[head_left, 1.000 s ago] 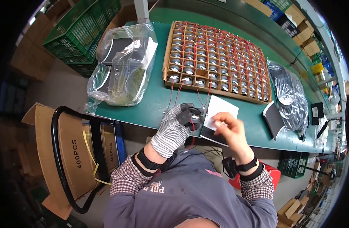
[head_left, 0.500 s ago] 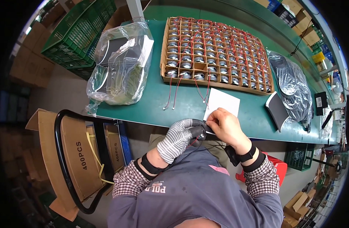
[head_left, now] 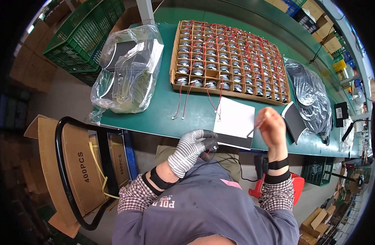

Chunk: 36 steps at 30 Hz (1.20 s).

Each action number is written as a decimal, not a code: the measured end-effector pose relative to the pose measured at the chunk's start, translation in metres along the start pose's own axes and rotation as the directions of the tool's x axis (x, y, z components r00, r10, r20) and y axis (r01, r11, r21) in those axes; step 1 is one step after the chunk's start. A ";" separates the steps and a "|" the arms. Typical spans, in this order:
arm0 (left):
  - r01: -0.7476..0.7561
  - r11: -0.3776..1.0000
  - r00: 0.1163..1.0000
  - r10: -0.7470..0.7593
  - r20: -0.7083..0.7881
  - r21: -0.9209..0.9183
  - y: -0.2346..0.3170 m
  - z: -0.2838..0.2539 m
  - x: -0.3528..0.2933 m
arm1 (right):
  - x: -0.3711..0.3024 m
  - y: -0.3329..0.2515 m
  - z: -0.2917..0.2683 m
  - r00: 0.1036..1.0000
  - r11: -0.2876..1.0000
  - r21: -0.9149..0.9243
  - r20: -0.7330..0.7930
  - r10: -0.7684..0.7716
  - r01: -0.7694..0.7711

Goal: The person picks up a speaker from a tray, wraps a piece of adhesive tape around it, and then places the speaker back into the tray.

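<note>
My left hand [head_left: 195,148], in a grey striped glove with black fingertips, is closed at the table's near edge. Its fingers pinch a small dark speaker-like part [head_left: 212,149] with a red wire, mostly covered by the glove. My bare right hand [head_left: 273,127] is raised to the right, smeared by motion, with its fingers closed on a thin dark strip [head_left: 250,134]. Between the hands lies a white sheet [head_left: 235,117] with a black band [head_left: 235,141] along its near side. Beyond it, a divided cardboard tray [head_left: 236,93] holds rows of small round speakers with red wires.
A clear plastic bag [head_left: 128,87] of black and white panels lies at the left, and another bag [head_left: 311,92] of dark round parts at the right. A curved black panel [head_left: 294,123] leans near that bag. A chair [head_left: 65,175] stands by the table's left front.
My right hand has left the left hand, moving right and slightly up with the thin dark strip. The sheet's black band now shows. My left hand stays nearly in place.
</note>
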<state>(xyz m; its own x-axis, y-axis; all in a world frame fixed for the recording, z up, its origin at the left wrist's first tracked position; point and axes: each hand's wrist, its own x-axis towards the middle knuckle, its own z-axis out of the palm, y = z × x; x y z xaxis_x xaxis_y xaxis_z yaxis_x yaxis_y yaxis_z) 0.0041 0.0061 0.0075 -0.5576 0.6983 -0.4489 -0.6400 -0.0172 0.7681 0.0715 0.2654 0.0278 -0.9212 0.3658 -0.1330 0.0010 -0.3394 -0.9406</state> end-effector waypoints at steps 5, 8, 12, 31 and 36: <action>0.032 0.994 0.999 -0.035 -0.023 -0.105 -0.007 -0.005 0.005 | 0.006 -0.020 -0.017 0.996 0.973 0.219 -0.065 -0.064 0.076; -0.040 0.968 0.999 0.037 -0.015 -0.249 -0.010 -0.008 0.005 | -0.003 -0.020 0.002 0.988 0.985 -0.173 0.153 0.029 -0.002; -0.007 0.908 1.000 0.013 0.012 -0.419 0.001 -0.004 -0.002 | -0.017 -0.005 0.057 0.890 0.902 -0.421 0.371 0.265 -0.093; -0.070 0.890 0.998 0.058 -0.040 -0.450 0.004 -0.005 -0.005 | -0.006 0.016 0.090 0.805 0.869 -0.488 0.483 0.344 -0.079; -0.107 0.923 0.994 0.105 -0.027 -0.370 -0.002 -0.011 -0.003 | -0.005 0.021 0.093 0.825 0.878 -0.472 0.463 0.323 -0.080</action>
<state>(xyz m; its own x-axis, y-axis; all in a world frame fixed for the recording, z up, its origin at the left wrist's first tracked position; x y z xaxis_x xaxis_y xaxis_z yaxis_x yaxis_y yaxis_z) 0.0009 -0.0039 0.0021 -0.6355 0.6732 -0.3782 -0.7265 -0.3554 0.5881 0.0402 0.1754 0.0384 -0.9400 -0.2090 -0.2695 0.2579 0.0813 -0.9627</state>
